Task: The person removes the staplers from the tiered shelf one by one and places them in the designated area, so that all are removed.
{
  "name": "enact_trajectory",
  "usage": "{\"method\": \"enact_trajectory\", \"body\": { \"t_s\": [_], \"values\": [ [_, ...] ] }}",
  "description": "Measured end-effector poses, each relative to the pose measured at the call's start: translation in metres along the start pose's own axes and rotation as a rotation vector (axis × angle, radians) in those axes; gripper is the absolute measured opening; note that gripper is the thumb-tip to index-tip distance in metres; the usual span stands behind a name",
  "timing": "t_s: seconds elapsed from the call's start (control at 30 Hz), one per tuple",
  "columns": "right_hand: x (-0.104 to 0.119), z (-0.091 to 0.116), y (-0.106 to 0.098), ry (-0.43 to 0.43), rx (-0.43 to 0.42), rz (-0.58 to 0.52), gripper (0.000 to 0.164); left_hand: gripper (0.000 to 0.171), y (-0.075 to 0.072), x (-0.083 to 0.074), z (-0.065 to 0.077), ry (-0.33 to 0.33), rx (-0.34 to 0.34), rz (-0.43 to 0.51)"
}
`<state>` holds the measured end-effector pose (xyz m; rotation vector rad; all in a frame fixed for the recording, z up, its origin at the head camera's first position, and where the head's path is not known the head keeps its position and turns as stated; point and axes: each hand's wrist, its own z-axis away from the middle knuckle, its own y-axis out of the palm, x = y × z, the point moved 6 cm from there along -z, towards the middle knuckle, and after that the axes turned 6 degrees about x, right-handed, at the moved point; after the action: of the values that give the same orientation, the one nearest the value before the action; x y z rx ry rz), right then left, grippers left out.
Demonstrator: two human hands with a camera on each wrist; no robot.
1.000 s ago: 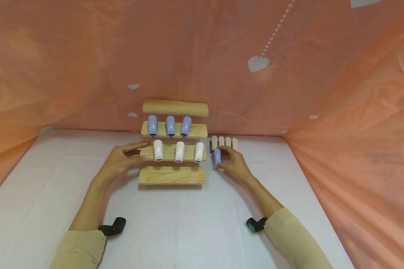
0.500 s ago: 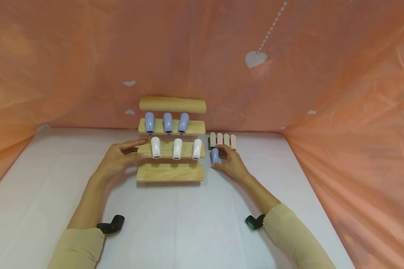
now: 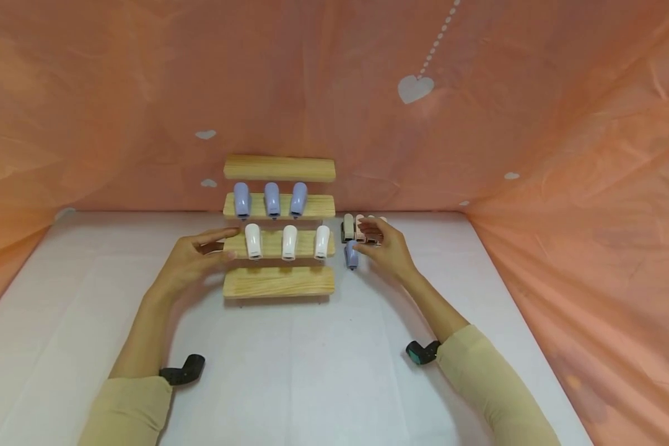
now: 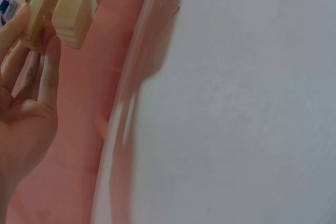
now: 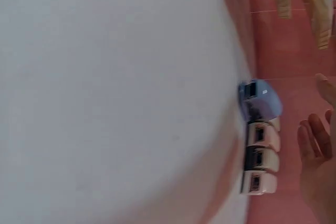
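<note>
Two hands work: the right hand (image 3: 389, 249), fingers apart and holding nothing, hangs beside the lavender stapler (image 3: 351, 255), which stands on the white table (image 3: 312, 371) before a row of pale staplers (image 5: 266, 159); the left hand (image 3: 195, 257) pinches the end of a wooden shelf (image 3: 271, 244) bearing three white staplers (image 3: 289, 242), below a lavender trio (image 3: 272, 198). Picking up seems the step; it calls for thumb and fingers closing on one stapler.

Head view: right hand (image 3: 391, 248) hides part of the pink-and-beige row (image 3: 348, 227), marks on the white pieces (image 3: 289, 240) too small to read, bottom edge cuts both sleeves (image 3: 128, 409); left wrist view crops left hand (image 4: 29, 114) and wooden rack (image 4: 76, 11), right wrist view likewise crops right hand and rack.
</note>
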<state>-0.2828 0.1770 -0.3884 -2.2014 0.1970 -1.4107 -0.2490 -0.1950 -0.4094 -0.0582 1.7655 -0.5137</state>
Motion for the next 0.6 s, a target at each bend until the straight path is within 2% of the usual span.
{"method": "enact_trajectory", "body": {
  "t_s": [0.07,0.13,0.37,0.6],
  "values": [
    [0.008,-0.004,-0.002,-0.029,-0.025,0.010,0.054,0.053,0.000,-0.001,0.000,0.003,0.005,0.003],
    [0.005,-0.012,-0.001,-0.067,-0.042,0.027,0.053,0.052,-0.002,-0.001,0.001,0.011,0.004,0.006],
    [0.031,-0.029,0.002,-0.150,-0.034,0.044,0.050,0.052,-0.003,-0.001,0.004,0.007,-0.006,-0.004],
    [0.062,-0.036,0.002,-0.239,-0.030,-0.033,0.047,0.052,0.000,-0.002,0.001,0.030,0.003,0.016]
  ]
}}
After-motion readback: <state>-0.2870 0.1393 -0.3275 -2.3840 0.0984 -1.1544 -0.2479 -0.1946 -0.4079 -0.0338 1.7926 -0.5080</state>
